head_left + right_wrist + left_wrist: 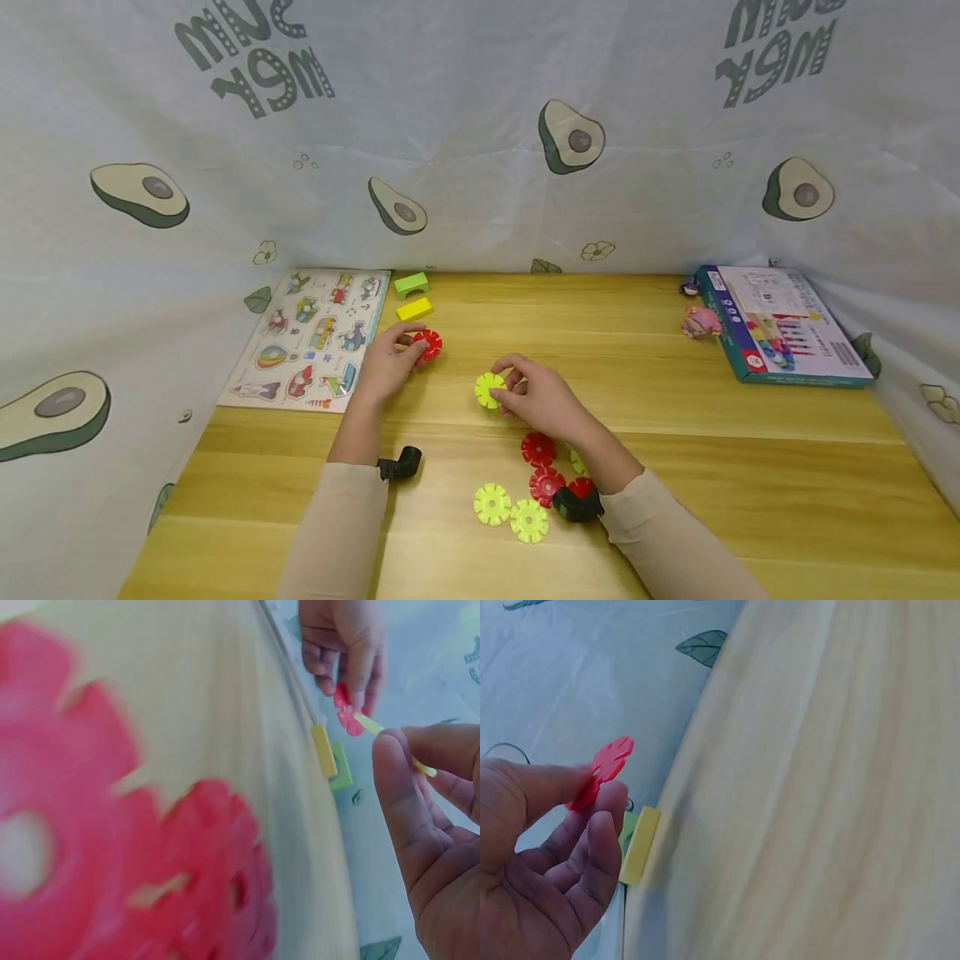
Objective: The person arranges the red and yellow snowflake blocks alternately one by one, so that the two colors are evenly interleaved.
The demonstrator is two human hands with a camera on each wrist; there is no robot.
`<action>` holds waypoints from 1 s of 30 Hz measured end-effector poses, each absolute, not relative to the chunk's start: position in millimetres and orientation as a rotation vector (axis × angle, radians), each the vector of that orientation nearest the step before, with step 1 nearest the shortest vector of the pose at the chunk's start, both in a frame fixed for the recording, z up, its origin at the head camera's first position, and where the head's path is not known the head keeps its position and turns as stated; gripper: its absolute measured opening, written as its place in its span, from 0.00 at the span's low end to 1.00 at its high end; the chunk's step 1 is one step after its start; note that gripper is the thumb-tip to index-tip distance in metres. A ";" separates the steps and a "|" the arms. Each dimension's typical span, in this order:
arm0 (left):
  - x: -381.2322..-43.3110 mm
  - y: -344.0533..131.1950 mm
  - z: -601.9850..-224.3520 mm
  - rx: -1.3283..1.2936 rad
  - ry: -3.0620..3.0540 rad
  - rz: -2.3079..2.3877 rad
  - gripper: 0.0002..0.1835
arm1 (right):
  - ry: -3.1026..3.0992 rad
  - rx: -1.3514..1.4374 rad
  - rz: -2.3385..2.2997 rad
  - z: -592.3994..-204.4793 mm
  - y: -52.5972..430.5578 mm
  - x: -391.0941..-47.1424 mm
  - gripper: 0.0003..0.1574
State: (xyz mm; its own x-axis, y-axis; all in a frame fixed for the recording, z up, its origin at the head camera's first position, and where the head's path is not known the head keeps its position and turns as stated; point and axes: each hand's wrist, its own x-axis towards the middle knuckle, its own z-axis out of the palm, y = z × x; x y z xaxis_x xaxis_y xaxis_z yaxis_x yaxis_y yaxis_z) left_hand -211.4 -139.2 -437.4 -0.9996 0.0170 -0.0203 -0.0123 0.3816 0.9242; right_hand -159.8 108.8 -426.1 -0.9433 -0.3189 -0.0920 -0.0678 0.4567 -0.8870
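Between thumb and fingers my left hand [388, 363] pinches a red notched plastic disc [428, 344], held near the right edge of the picture board. The left wrist view shows the same red disc [609, 766] tilted on edge at the fingertips. My right hand [542, 395] pinches a yellow-green notched disc [489, 390] to the right of it, the two discs apart. From the right wrist this disc [426, 769] appears edge-on, partly hidden by the thumb. Below the right hand lie several loose discs, among them a red disc [538, 450] and a yellow-green disc [492, 505].
A picture puzzle board [300, 342] lies at the left. Beside it sit a green arch block [411, 285] and a yellow block [415, 309]. At the right are a flat box [795, 321], a pink figurine [701, 322] and a small dark figurine [689, 286]. A printed curtain [480, 167] closes off the back.
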 end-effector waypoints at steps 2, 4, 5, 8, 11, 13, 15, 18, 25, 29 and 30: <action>-212.2 -143.8 -440.2 -0.070 2.585 1.745 0.17 | 2.453 -0.327 -1.525 -425.1 100.8 -167.4 0.18; -212.6 -147.3 -442.8 -0.117 2.569 1.756 0.18 | 2.463 -0.319 -1.548 -424.9 92.7 -175.5 0.18; -212.9 -148.7 -443.9 -0.133 2.562 1.758 0.18 | 2.472 -0.314 -1.554 -425.2 88.5 -179.6 0.18; -213.8 -151.3 -446.7 -0.158 2.554 1.744 0.19 | 2.458 -0.274 -1.599 -428.8 75.7 -192.1 0.18; -214.6 -152.8 -449.1 -0.181 2.561 1.709 0.19 | 2.430 -0.221 -1.628 -434.6 63.5 -204.0 0.18; -215.2 -153.5 -450.6 -0.201 2.577 1.680 0.19 | 2.423 -0.200 -1.627 -438.3 56.0 -211.6 0.18; -216.5 -153.6 -452.2 -0.212 2.614 1.638 0.18 | 2.438 -0.184 -1.596 -441.1 49.5 -218.7 0.17; -218.8 -152.6 -454.6 -0.212 2.724 1.518 0.17 | 2.481 -0.192 -1.520 -443.9 41.8 -227.4 0.17; -221.5 -149.8 -457.0 -0.188 2.877 1.346 0.17 | 2.535 -0.163 -1.401 -450.6 33.1 -239.1 0.16; -221.0 -150.1 -457.1 -0.206 2.872 1.339 0.17 | 2.527 -0.113 -1.409 -457.2 31.5 -242.1 0.16; -220.8 -150.3 -457.4 -0.211 2.870 1.335 0.17 | 2.524 -0.107 -1.414 -458.3 31.0 -242.5 0.16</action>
